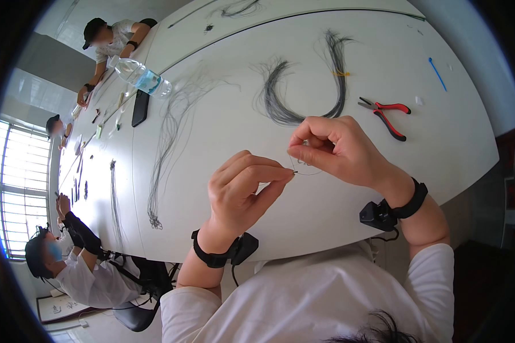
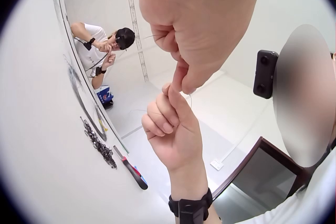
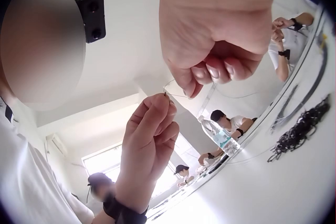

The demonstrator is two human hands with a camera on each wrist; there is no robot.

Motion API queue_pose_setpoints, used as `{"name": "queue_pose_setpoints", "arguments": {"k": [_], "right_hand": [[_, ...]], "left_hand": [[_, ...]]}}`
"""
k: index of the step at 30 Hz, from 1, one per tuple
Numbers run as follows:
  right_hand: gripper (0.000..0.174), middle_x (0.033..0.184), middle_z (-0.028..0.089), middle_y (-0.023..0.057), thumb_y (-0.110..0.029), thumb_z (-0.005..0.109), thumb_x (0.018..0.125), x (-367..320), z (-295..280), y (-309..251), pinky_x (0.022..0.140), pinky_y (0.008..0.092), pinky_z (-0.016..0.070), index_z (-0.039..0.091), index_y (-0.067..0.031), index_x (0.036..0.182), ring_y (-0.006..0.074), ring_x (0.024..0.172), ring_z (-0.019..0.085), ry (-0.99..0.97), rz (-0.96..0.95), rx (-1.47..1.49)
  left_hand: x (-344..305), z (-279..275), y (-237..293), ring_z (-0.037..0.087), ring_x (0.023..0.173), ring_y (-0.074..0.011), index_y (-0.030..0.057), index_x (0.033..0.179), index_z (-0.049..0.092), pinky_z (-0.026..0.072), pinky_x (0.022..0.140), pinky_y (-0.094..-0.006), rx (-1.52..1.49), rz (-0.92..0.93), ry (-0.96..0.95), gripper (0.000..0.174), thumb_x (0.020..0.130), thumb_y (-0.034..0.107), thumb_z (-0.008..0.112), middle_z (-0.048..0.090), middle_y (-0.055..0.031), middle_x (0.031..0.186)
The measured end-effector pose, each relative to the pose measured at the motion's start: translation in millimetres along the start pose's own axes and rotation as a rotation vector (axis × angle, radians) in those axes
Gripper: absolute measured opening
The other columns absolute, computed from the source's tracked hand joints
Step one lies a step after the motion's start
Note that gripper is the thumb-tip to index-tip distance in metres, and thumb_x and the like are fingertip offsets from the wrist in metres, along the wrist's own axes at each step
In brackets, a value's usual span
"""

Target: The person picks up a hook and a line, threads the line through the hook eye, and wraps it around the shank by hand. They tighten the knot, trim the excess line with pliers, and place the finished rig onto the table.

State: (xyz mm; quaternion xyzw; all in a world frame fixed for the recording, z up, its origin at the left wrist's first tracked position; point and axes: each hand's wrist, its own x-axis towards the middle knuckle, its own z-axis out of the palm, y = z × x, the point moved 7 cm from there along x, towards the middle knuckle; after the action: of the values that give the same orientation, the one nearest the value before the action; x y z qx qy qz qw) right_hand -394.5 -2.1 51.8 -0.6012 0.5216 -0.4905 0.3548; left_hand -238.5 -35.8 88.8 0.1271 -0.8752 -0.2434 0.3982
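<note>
In the head view my left hand [image 1: 241, 193] pinches a small dark piece [image 1: 295, 172] between thumb and forefinger. A thin strand [image 1: 310, 174] curves from it toward my right hand [image 1: 340, 150], which pinches the strand between thumb and fingertip. Both hands are raised above the white table, their fingertips close together. The right wrist view shows the strand [image 3: 175, 95] spanning the short gap between the fingertips. Just beyond the hands lies a curved bundle of dark strands [image 1: 341, 91] tied with a yellow band.
Red-handled pliers [image 1: 390, 114] lie right of the bundle, a blue stick [image 1: 438, 74] farther out. A pile of small dark pieces [image 3: 300, 129] sits on the table [image 1: 212, 137]. Loose strands [image 1: 165, 150], a phone [image 1: 140, 108] and a water bottle [image 1: 143, 78] are leftward. Several people sit around.
</note>
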Motion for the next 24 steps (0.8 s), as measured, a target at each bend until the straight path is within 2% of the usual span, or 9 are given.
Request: {"name": "queue_pose_setpoints", "arguments": {"k": [3,7,10,12,13,15,16,18,24], "right_hand": [[0.014,0.053,0.046,-0.0015,-0.016,0.071,0.089,0.2,5.7,0.3,0.049,0.0239,0.0333,0.065,-0.0041,0.086,0.0076,0.048,0.039,-0.045,0.050,-0.015],[0.013,0.053,0.048,-0.0002,-0.014,0.072,0.088,-2.4,15.6,-3.4,0.048,0.0252,0.0346,0.064,-0.0047,0.085,0.0088,0.047,0.042,-0.046,0.011,-0.043],[0.010,0.054,0.052,0.0018,-0.011,0.073,0.085,-6.3,20.0,-11.4,0.046,0.0272,0.0373,0.064,-0.0063,0.082,0.0125,0.046,0.048,-0.012,-0.111,-0.174],[0.010,0.056,0.054,0.0023,-0.008,0.074,0.080,-11.6,23.0,-25.2,0.045,0.0289,0.0396,0.063,-0.0077,0.079,0.0165,0.047,0.051,0.055,-0.332,-0.311],[0.010,0.056,0.054,0.0023,-0.008,0.074,0.080,-12.1,24.0,-24.8,0.045,0.0289,0.0396,0.063,-0.0077,0.079,0.0165,0.047,0.051,0.052,-0.333,-0.310],[0.011,0.059,0.057,0.0017,-0.006,0.074,0.077,-20.4,27.4,-39.2,0.045,0.0294,0.0415,0.063,-0.0084,0.077,0.0169,0.049,0.054,0.110,-0.574,-0.487],[0.011,0.059,0.057,0.0017,-0.006,0.074,0.077,-21.0,26.4,-40.5,0.045,0.0294,0.0415,0.063,-0.0084,0.077,0.0169,0.049,0.054,0.109,-0.573,-0.486],[0.012,0.063,0.060,0.0009,-0.007,0.075,0.074,-28.3,30.4,-53.5,0.045,0.0289,0.0418,0.063,-0.0081,0.077,0.0157,0.051,0.055,0.088,-0.719,-0.699],[0.013,0.068,0.061,0.0005,-0.009,0.076,0.076,-27.1,3.5,-67.1,0.048,0.0284,0.0435,0.064,-0.0078,0.080,0.0159,0.054,0.056,0.230,-0.752,-0.691]], "left_hand": [[-1.9,-3.9,-2.2,0.048,0.054,-0.0115,0.0062,0.081,0.069,0.0350,0.046,-0.0261,0.014,-0.026,0.042,0.019,0.069,-0.006,0.079,0.069,-0.0019,0.078],[-1.9,-7.3,-5.1,0.047,0.054,-0.0110,0.0061,0.080,0.069,0.0334,0.045,-0.0255,0.027,-0.029,0.080,0.020,0.070,-0.007,0.078,0.069,-0.0016,0.077],[-3.0,-10.1,-8.8,0.047,0.054,-0.0112,0.0063,0.081,0.069,0.0332,0.045,-0.0254,0.052,-0.053,0.112,0.020,0.070,-0.008,0.078,0.069,-0.0015,0.077],[-3.8,-12.9,-12.5,0.047,0.054,-0.0112,0.0066,0.081,0.069,0.0334,0.045,-0.0253,0.072,-0.087,0.150,0.020,0.070,-0.008,0.077,0.069,-0.0013,0.077],[-3.6,-13.4,-13.1,0.047,0.054,-0.0112,0.0066,0.081,0.069,0.0334,0.045,-0.0253,0.074,-0.089,0.152,0.020,0.070,-0.008,0.077,0.069,-0.0013,0.077],[-2.5,-12.3,-12.7,0.050,0.056,-0.0119,0.0071,0.081,0.069,0.0362,0.047,-0.0254,0.114,-0.075,0.124,0.020,0.070,-0.007,0.077,0.069,-0.0012,0.078],[-1.9,-12.3,-13.0,0.050,0.056,-0.0119,0.0071,0.081,0.069,0.0362,0.047,-0.0254,0.114,-0.076,0.123,0.020,0.070,-0.007,0.077,0.069,-0.0012,0.078],[-0.1,-9.3,-10.0,0.053,0.059,-0.0134,0.0075,0.082,0.069,0.0404,0.049,-0.0261,0.155,-0.031,0.084,0.020,0.070,-0.006,0.077,0.069,-0.0011,0.078],[3.4,-1.1,-0.9,0.055,0.059,-0.0148,0.0080,0.083,0.070,0.0440,0.050,-0.0272,0.158,0.059,-0.026,0.019,0.070,-0.004,0.078,0.069,-0.0016,0.078]]}}
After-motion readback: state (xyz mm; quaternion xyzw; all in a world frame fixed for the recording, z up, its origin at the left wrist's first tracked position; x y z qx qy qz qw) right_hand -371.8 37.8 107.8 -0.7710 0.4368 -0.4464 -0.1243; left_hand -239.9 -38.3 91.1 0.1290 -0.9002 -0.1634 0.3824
